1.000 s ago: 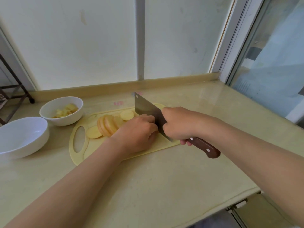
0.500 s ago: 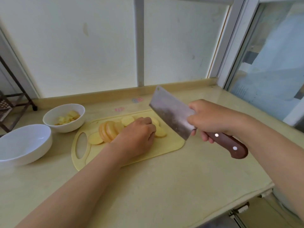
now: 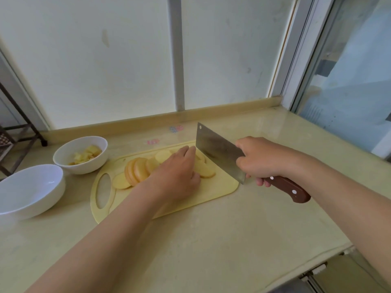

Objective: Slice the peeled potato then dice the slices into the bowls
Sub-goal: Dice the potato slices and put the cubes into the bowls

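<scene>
holding the knife [image 3: 218, 153] tight by its handle, the right grip [image 3: 260, 159] has it over the board's [image 3: 220, 187] right end. the left grip [image 3: 175, 178] lies flat and loose on the slices [image 3: 137, 172] mid-board. its fingers [image 3: 186, 150] sit just beside the knife, so a fast chop could cut them.

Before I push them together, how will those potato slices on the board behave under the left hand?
The potato slices look freshly cut and stiff, so they will probably slide rather than bend on the smooth cutting board. The leaning slices may topple flat if nudged. Thin and light, they could skate away from the left hand.
</scene>
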Demonstrator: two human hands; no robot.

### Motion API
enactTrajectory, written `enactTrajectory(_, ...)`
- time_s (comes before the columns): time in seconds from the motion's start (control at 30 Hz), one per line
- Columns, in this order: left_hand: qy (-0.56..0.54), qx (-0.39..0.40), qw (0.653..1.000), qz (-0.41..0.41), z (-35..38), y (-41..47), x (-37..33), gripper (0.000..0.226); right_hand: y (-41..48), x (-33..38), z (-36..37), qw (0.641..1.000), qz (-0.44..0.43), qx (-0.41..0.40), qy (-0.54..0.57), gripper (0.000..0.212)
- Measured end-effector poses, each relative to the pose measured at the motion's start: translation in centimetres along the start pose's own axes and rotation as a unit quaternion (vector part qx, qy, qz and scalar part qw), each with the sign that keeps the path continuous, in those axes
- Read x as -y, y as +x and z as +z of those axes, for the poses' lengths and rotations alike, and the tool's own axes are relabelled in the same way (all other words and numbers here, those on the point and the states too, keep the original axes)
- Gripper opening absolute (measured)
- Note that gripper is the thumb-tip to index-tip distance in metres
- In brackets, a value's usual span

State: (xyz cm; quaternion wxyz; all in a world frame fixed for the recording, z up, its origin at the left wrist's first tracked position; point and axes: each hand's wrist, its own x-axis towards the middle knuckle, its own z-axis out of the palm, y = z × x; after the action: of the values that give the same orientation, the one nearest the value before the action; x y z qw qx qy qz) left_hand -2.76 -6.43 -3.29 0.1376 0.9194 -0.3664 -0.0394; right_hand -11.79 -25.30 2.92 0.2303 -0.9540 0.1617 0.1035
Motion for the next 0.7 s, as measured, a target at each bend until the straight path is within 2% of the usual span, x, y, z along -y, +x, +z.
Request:
enactTrajectory(0.2,-0.022,0.047,0.999,-0.004,0.1,0.8,-0.1,0.078,-0.4,0.5,0.2,1.0,0.008,0.012,-0.002,0.03)
enactTrajectory(0.5,-0.058,0.024,0.998,-0.007,0.3,1.2,0.2,0.077,-1.5,2.2,1.2,1.0,0.001,0.02,0.008,0.031)
enactTrajectory(0.7,-0.057,0.056,0.997,-0.008,0.2,1.2,0.0,0.079,-2.1,1.6,1.2,1.0,0.011,0.002,0.025,0.033)
